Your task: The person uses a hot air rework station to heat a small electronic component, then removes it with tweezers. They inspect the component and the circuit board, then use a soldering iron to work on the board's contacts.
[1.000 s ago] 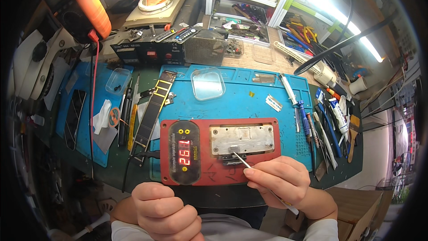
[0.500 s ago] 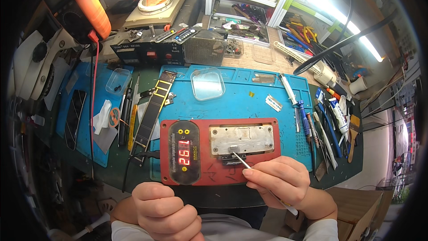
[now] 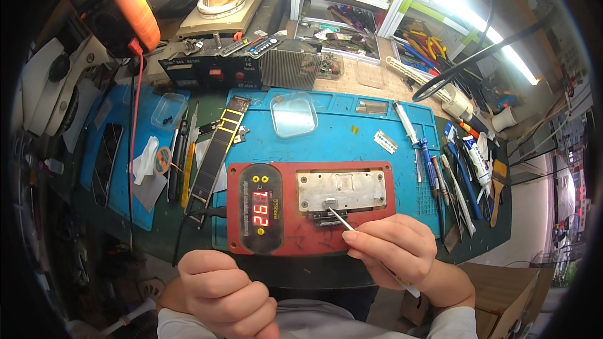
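My right hand (image 3: 399, 252) pinches a slim, pointed metal tool (image 3: 340, 218), slanted down toward the heating plate. Its tip meets a small grey chip (image 3: 330, 203) at the near edge of the silver metal plate (image 3: 361, 196). That plate is set in a red heating station (image 3: 326, 246) with a lit red display (image 3: 260, 208) on its left. Just below the chip, a dark narrow slotted part (image 3: 329, 218) sits against the plate. My left hand (image 3: 226, 295) is curled into a fist in front of the station; the inside of it is hidden.
A blue work mat (image 3: 352, 113) lies under the station. Behind it are a clear plastic box (image 3: 293, 115) and a blade (image 3: 385, 142). A syringe (image 3: 405, 123), a brush (image 3: 499, 182) and several slim tools lie right. A dark long strip (image 3: 217, 154) and a phone panel (image 3: 107, 163) lie left.
The left fist has shifted slightly left and up. The right hand keeps the tool at the chip, almost still. The view has moved a little.
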`<state>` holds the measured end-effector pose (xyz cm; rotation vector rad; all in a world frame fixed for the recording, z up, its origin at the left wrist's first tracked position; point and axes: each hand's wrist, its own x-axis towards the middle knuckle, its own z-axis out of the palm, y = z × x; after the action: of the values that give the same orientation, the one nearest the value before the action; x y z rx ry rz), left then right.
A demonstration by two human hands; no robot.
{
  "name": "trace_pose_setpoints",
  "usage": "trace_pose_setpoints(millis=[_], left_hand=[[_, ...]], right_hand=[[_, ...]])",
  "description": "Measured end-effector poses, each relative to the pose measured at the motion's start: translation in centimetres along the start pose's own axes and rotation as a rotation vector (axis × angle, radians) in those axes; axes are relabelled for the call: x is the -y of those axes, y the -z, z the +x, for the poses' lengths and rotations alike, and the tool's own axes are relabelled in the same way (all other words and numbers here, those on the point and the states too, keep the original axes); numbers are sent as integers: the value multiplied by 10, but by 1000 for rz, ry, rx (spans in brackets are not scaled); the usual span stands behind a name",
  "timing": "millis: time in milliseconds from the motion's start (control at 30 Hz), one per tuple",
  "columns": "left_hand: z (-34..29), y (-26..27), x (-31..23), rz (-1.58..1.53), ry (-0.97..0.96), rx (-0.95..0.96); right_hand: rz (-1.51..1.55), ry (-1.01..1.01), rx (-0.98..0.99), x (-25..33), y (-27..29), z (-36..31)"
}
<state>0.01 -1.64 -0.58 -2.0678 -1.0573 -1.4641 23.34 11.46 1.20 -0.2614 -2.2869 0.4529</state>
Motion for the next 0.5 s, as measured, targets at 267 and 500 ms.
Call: trace_pose_setpoints(millis=[267,500], left_hand=[[-21,22,-4,183,70,-141],[-32,40,-13,260,257,128]], right_hand=[[-11,2,-7,0,-1,-1],[4,5,-37,0,-3,-2]])
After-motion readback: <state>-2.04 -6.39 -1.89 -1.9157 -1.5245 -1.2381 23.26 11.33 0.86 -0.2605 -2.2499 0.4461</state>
